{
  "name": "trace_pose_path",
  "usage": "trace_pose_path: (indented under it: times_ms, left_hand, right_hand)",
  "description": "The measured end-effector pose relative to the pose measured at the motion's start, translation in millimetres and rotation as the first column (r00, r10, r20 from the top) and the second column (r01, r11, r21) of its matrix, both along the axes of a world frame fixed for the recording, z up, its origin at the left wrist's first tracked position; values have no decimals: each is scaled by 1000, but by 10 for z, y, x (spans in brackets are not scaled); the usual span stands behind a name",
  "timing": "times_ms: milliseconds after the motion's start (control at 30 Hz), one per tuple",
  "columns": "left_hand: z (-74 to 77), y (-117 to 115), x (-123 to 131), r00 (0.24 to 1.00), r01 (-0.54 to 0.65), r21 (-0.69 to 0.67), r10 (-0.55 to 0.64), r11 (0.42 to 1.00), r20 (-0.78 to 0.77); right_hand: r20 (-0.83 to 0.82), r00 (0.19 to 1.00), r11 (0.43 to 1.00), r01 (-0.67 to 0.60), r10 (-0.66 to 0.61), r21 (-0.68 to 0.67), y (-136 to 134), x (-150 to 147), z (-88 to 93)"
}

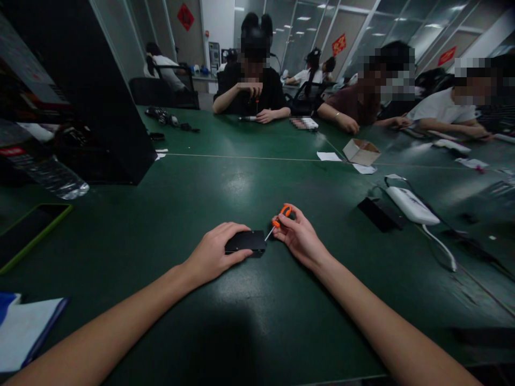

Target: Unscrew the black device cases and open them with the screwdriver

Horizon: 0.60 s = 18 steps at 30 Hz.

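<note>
My left hand [219, 247] is closed around a small black rectangular box [251, 242], thumb on the near side and fingers on the far side. The box lies on or just above the green table; small dots like screws show on its face. In my right hand [295, 236] is a screwdriver [285, 211] with an orange and black handle, gripped between thumb and fingers. Its thin metal shaft slants down to the left, the tip at the right end of the box. Whether the tip sits in a screw I cannot tell.
On the left are a black cabinet [116, 123], a plastic bottle [60, 174] and a green-edged phone [34, 230]. A white power strip [414, 205] with cables lies right, beside a black flat piece [380, 213]. A small cardboard box [361, 151] stands farther back. Several people sit across the table.
</note>
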<state>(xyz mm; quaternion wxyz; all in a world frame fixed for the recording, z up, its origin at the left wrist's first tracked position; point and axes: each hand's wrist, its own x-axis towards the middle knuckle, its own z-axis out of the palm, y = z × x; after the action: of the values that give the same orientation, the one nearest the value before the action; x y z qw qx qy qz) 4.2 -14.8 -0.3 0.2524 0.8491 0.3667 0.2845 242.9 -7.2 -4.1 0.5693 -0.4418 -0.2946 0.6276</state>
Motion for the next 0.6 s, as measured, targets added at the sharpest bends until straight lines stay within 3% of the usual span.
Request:
trace_pose_path:
  times_ms: [233,500,600]
  left_hand:
    - [62,-13,3,1000,11,-24,-10,1000,10]
    - [71,-13,8,999,7,-22,-6,1000,34]
    - [89,-7,0,998,6,-30,-5,1000,55]
  right_hand:
    - [72,990,982,113,-125,152,-3,-22,-38]
    - [34,999,986,-13,8,167,-109,-123,-18]
    - [43,999,988,20,-27,156,-87,-101,-9]
